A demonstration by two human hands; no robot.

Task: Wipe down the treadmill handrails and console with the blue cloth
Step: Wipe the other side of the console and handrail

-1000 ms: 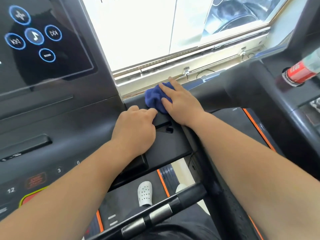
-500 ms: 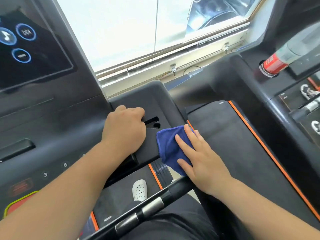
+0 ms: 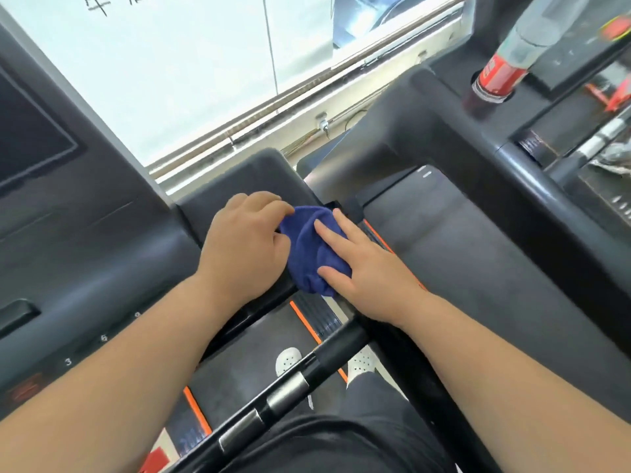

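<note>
The blue cloth (image 3: 312, 249) lies bunched on the right end of the dark treadmill console (image 3: 102, 240), over its side tray. My right hand (image 3: 365, 268) presses flat on the cloth with fingers spread. My left hand (image 3: 246, 247) rests curled on the console tray just left of the cloth, its fingertips touching the cloth's top edge. The black handrail bar (image 3: 273, 401) with silver grip sensors crosses below my arms. The console screen (image 3: 27, 138) is at the far left.
A red-labelled bottle (image 3: 502, 73) sits in the cup holder of the neighbouring treadmill (image 3: 461, 206) on the right. A window (image 3: 205, 63) runs along the back. White shoes (image 3: 290, 360) stand on the orange-edged belt below.
My right hand slid the cloth back up from the tray's lower right edge toward my left hand. The left hand now touches the cloth. The view shifted right.
</note>
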